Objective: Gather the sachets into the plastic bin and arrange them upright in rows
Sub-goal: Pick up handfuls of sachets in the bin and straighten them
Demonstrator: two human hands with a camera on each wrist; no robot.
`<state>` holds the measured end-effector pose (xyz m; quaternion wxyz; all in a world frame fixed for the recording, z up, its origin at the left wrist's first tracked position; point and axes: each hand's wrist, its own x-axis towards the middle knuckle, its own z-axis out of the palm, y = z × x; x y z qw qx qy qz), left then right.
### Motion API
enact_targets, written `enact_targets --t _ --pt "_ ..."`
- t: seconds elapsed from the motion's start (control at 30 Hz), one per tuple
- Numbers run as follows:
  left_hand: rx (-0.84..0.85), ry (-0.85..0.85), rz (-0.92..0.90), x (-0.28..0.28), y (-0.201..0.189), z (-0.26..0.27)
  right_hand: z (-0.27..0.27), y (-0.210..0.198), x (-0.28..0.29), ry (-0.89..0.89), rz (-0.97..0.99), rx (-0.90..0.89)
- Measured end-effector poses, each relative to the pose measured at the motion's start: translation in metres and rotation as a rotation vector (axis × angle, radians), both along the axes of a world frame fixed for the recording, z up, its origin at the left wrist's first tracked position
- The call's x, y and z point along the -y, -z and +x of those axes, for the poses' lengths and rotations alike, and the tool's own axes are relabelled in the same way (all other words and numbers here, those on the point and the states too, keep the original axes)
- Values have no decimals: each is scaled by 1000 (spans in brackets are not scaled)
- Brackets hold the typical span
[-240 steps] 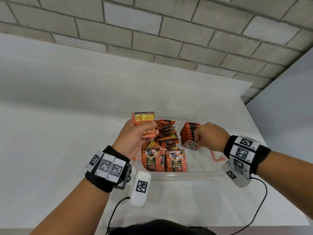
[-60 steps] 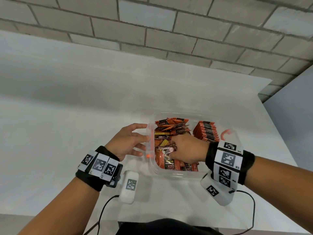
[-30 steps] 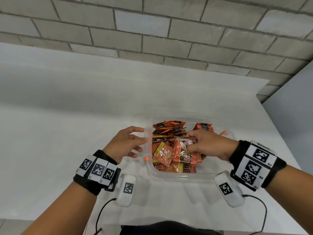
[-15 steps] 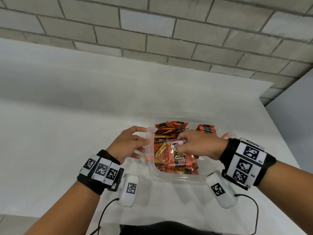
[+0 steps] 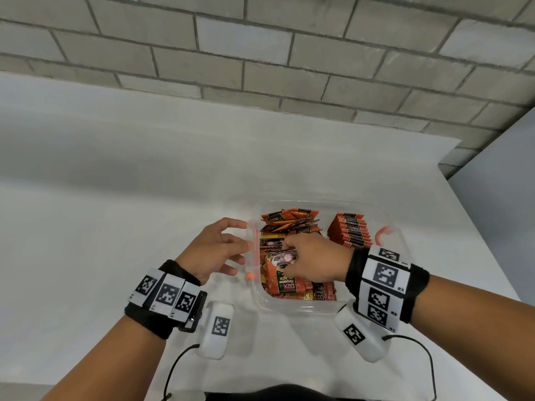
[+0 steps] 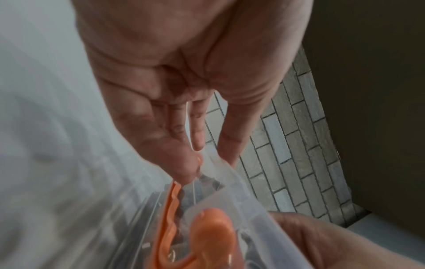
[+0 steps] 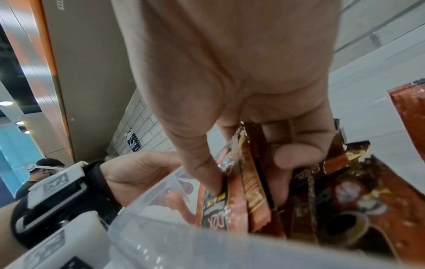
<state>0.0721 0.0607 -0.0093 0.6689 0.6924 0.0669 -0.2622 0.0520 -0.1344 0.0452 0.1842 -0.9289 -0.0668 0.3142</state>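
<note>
A clear plastic bin [image 5: 298, 308] sits on the white table. At its back right stands a neat upright row of orange sachets [image 5: 350, 231]; a loose pile of sachets [image 5: 289, 222] fills the left half. My right hand [image 5: 292, 253] is inside the bin, its thumb and fingers pinching a small bunch of sachets [image 7: 243, 191] on edge near the left wall. My left hand [image 5: 240, 247] is outside, fingers straight and spread, touching the bin's left wall by its orange latch [image 5: 256, 250]. In the left wrist view the fingertips [image 6: 195, 145] meet the bin rim [image 6: 230, 183].
A second orange latch [image 5: 382, 233] hangs on the bin's right side. A brick wall [image 5: 260, 53] backs the table, and a grey panel [image 5: 503, 212] stands at the right. Cables trail off both wrist units at the table's near edge.
My right hand has shifted left inside the bin with the pinched sachets, toward the left wall. The left hand stays against that wall; eight seconds ago it held a sachet stack.
</note>
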Motion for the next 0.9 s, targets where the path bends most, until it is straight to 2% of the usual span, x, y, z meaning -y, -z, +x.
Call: enact_targets --t 0.5,0.73,0.83,0.9 --pt "6 -4 4 0 2 -1 -3 10 13 29 78 -23" --pt "47 12 43 -1 -2 -2 -3 5 28 148 314 -98" --pt "165 -41 96 -7 -15 3 -2 -9 42 174 458 -81" --pt "266 -62 48 -10 -32 4 -1 -26 52 178 524 -57"
